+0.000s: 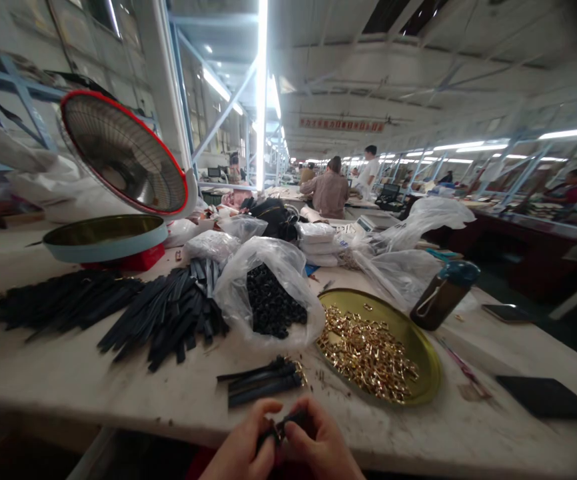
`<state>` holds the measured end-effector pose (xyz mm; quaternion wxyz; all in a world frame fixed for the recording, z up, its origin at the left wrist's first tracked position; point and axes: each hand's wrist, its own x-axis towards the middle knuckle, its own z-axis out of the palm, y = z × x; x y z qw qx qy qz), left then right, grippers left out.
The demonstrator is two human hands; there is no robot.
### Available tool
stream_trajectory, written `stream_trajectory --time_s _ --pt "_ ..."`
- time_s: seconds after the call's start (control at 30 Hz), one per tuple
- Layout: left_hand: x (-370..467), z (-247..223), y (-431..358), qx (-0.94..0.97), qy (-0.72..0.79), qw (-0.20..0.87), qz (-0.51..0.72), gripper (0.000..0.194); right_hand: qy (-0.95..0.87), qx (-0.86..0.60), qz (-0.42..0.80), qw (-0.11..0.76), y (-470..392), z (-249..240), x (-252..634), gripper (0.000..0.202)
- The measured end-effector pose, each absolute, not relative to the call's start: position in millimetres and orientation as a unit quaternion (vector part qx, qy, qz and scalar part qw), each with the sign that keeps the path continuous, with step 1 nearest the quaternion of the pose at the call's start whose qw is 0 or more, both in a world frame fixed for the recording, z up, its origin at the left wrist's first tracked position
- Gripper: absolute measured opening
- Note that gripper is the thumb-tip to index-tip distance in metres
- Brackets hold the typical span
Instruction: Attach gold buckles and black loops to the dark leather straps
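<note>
At the table's front edge, my left hand [248, 443] and my right hand [318, 437] are close together, both closed on one black strap [281, 427]. A small glint of gold metal shows between the fingers; the rest of the strap is hidden by them. Just beyond lies a short stack of black straps [263, 383] with gold clasps at their right end. Behind that, an open clear plastic bag [233, 293] holds many small black pieces [273, 300]. To the right, a round gold tray [431, 367] carries a heap of gold clasps [368, 350].
Two piles of black straps [168, 313] spread over the left of the table. Behind them stand a red-rimmed heater [123, 153] and a round tin [106, 250]. A dark bottle [441, 297], phone [507, 313] and black pad [548, 397] are on the right. People [331, 190] work farther back.
</note>
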<state>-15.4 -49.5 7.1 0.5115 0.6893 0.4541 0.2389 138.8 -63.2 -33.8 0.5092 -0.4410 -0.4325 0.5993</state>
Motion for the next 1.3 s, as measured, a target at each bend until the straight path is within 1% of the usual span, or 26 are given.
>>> stream_trajectory --time_s 0.1,0.2,0.33,0.47,0.57,0.7,0.73,0.8,0.9,1.0,1.07,1.13,1.23,1.3 --pt "-15 16 -57 0.686 0.468 0.496 0.254 0.028 -0.404 -0.435 0.608 0.527 -77 -15 136 0.039" --pt "-14 22 -60 0.675 0.480 0.505 0.242 0.027 -0.329 -0.422 0.660 0.528 -85 -5 138 0.041" --pt "-15 25 -62 0.656 0.521 0.492 0.235 0.024 -0.249 -0.346 0.747 0.511 -91 -3 139 0.040" --pt "-15 23 -64 0.678 0.544 0.443 0.220 0.014 -0.242 -0.350 0.753 0.501 -94 -10 134 0.031" --pt "-14 20 -65 0.682 0.552 0.437 0.200 0.012 -0.224 -0.349 0.779 0.471 -94 -16 131 0.038" --pt "-15 17 -64 0.695 0.566 0.408 0.172 0.014 -0.198 -0.314 0.827 0.423 -91 -16 131 0.035" --pt "-15 17 -62 0.696 0.560 0.416 0.171 0.015 -0.195 -0.305 0.831 0.423 -91 -14 131 0.036" --pt "-18 18 -60 0.682 0.530 0.472 0.178 0.018 -0.199 -0.295 0.832 0.426 -89 -13 133 0.037" --pt "-21 20 -57 0.606 0.482 0.603 0.190 0.023 -0.234 -0.332 0.799 0.444 -84 -14 137 0.036" --pt "-23 20 -53 0.532 0.456 0.685 0.200 0.026 -0.318 -0.453 0.697 0.456 -77 -22 142 0.033" --pt "-22 18 -51 0.515 0.453 0.698 0.206 0.026 -0.396 -0.531 0.594 0.456 -74 -27 145 0.029" --pt "-19 13 -48 0.515 0.457 0.696 0.204 0.023 -0.489 -0.561 0.506 0.436 -73 -31 148 0.024" --pt "-13 5 -44 0.520 0.464 0.692 0.187 0.017 -0.614 -0.540 0.443 0.368 -73 -33 153 0.013" --pt "-11 0 -41 0.502 0.469 0.703 0.184 0.022 -0.654 -0.526 0.424 0.339 -72 -33 157 0.013"
